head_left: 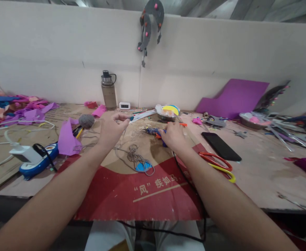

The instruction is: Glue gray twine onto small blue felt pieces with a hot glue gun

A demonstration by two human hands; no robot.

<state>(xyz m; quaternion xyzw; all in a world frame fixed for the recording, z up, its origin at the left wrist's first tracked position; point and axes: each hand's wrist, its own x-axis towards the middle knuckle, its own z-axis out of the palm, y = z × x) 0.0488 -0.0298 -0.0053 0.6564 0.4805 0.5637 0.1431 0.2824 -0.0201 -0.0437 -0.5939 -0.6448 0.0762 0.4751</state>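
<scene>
My left hand [110, 129] is raised over the cardboard, thumb and fingers pinched on a small dark teal piece [131, 118]. A thin grey strand seems to hang beneath these fingers. My right hand [174, 135] is closed around a blue hot glue gun [164, 142], mostly hidden under the palm; a black cord [179, 166] runs from it towards me. Between the hands lies a loose tangle of grey yarn [134, 156], partly over a blue disc [143, 166]. Whitish residue spots the cardboard [153, 195] near the glue gun.
Left are a grey yarn ball [86, 121], purple scraps [68, 139] and a blue power strip [41, 164] with cables. Scissors [217, 164] and a black phone [221, 146] lie right. Behind stand a bottle [108, 92], a small clock [124, 105] and a filled bowl [166, 118].
</scene>
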